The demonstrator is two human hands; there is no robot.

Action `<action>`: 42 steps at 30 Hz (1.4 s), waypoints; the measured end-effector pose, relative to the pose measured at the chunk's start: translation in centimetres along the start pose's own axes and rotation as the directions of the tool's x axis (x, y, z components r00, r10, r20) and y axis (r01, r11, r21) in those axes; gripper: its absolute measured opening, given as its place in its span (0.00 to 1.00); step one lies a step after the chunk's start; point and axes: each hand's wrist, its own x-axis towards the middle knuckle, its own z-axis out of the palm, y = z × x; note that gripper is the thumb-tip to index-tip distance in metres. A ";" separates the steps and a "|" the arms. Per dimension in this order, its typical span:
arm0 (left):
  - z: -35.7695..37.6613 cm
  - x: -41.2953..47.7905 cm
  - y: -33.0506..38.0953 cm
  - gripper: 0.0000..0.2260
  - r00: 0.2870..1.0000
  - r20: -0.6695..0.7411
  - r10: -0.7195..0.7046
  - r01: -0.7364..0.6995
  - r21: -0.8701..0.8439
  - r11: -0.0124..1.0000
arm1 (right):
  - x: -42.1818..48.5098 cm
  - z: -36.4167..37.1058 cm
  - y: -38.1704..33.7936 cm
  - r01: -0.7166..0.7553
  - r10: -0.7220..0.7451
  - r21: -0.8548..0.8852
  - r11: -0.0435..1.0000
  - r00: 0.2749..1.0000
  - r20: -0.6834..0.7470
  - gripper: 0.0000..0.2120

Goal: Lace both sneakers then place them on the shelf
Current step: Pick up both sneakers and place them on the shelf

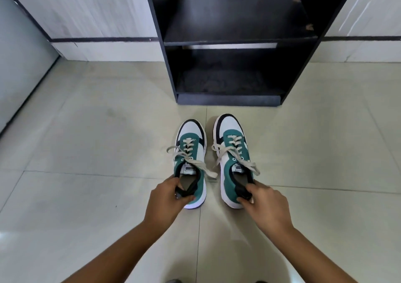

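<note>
Two green, white and black lace-up sneakers stand side by side on the pale tiled floor [86, 141], toes pointing at the black open-fronted wooden shelf [238, 39] just ahead. The left hand [167, 200] pinches the heel collar of the left sneaker [191, 152], thumb outside and fingers tucked into the opening; the right hand [267, 204] grips the heel of the right sneaker [233, 152] in the same way. The cream flat laces [204, 166] are threaded through most eyelets on both shoes, yet their ends trail loose over the sides, untied, so the lacing looks unfinished or at least unknotted. If the step in hand is the lift to the shelf, it would go best with both heels raised evenly and the soles kept level, so that the dangling lace ends do not drag or catch on the shelf's front edge. Tucking the ends inside first would be tidier. The lower compartment is nearest and appears bare, as does the board above it; either should take the pair side by side.
</note>
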 end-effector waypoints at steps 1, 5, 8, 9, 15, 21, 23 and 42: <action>-0.2 0.1 0.0 0.18 1.000 -0.008 0.006 -0.006 -0.002 1.000 | 0.1 -0.4 0.0 0.007 -0.007 0.005 1.000 1.000 -0.020 0.11; -2.6 0.9 1.4 0.18 0.996 -0.073 0.053 -0.055 -0.021 0.998 | 0.9 -3.6 -0.4 0.040 -0.034 0.046 0.998 0.991 -0.126 0.09; -6.0 0.9 4.8 0.17 0.990 -0.122 0.073 -0.079 -0.041 0.996 | 0.7 -8.0 -1.5 0.016 -0.007 0.057 0.998 0.988 -0.153 0.09; -7.5 0.8 6.2 0.17 0.987 -0.132 0.086 -0.092 -0.038 0.995 | 0.5 -9.9 -1.9 0.010 -0.001 0.053 0.999 0.988 -0.157 0.09; -17.6 -1.4 15.8 0.15 0.973 -0.142 0.182 -0.182 0.007 0.983 | -2.1 -22.9 -5.3 0.019 -0.016 0.019 1.000 0.984 -0.178 0.10; -26.6 -2.4 24.9 0.15 0.965 -0.144 0.220 -0.220 0.014 0.975 | -2.8 -35.4 -10.1 0.056 -0.051 0.016 0.998 0.969 -0.241 0.11; -29.1 -1.2 27.4 0.16 0.954 -0.163 0.252 -0.247 0.050 0.968 | -1.5 -38.6 -11.6 0.069 -0.067 0.000 0.998 0.959 -0.275 0.11; -34.3 16.9 32.5 0.13 0.981 -0.047 0.186 -0.183 0.065 0.981 | 18.7 -45.4 -17.5 0.037 -0.041 -0.024 0.999 0.980 -0.197 0.10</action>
